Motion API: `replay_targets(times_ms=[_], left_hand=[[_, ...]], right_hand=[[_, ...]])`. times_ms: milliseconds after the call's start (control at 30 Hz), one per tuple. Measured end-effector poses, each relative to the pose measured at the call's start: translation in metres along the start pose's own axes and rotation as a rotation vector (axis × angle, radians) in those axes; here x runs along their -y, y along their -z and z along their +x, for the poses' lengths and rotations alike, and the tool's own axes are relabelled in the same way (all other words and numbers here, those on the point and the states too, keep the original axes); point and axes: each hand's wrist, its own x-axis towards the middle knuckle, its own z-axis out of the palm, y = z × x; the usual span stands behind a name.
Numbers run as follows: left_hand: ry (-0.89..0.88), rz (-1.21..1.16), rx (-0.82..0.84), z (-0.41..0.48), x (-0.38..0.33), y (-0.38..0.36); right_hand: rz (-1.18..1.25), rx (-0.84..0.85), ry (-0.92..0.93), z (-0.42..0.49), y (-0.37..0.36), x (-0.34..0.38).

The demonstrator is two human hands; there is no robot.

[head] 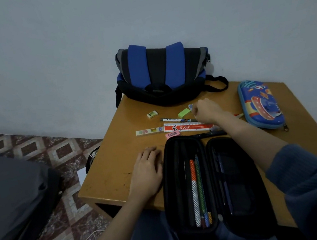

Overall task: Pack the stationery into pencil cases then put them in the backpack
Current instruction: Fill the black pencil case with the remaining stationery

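An open black pencil case (233, 188) lies at the table's near edge with several patterned pencils (198, 191) in its left half. My left hand (147, 171) rests flat on the table beside the case. My right hand (206, 111) reaches past it with fingers curled, over the tip of a pen (175, 120); I cannot see whether it holds anything. Nearby lie a green eraser (184, 112), a red ruler (187, 126), a pale ruler (148, 131), a pink eraser (172, 134) and a white eraser (152, 114). A blue and black backpack (162, 73) stands against the wall.
A blue cartoon pencil case (260, 104) lies closed at the right of the wooden table (111, 166). A dark pen (212, 134) sits just behind the black case. A dark bag (13, 199) fills the patterned floor at the left.
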Motion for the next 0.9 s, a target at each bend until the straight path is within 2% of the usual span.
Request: replay_targets(times_ms=[133, 300, 467, 733, 900], left_hand=[[-0.004, 0.009, 0.003, 0.0, 0.0, 0.0], [0.003, 0.018, 0.007, 0.0, 0.0, 0.0], [0.002, 0.016, 0.002, 0.0, 0.0, 0.001], [-0.006, 0.016, -0.004, 0.0, 0.001, 0.0], [-0.006, 0.009, -0.02, 0.0, -0.001, 0.0]], right_hand=[[-0.15, 0.026, -0.03, -0.009, 0.008, -0.019], [-0.069, -0.029, -0.02, -0.01, -0.001, -0.027], [-0.013, -0.112, 0.032, -0.001, -0.015, -0.004], [-0.192, -0.04, 0.066, 0.011, -0.022, 0.018], [-0.125, -0.054, 0.075, 0.007, -0.024, 0.021]])
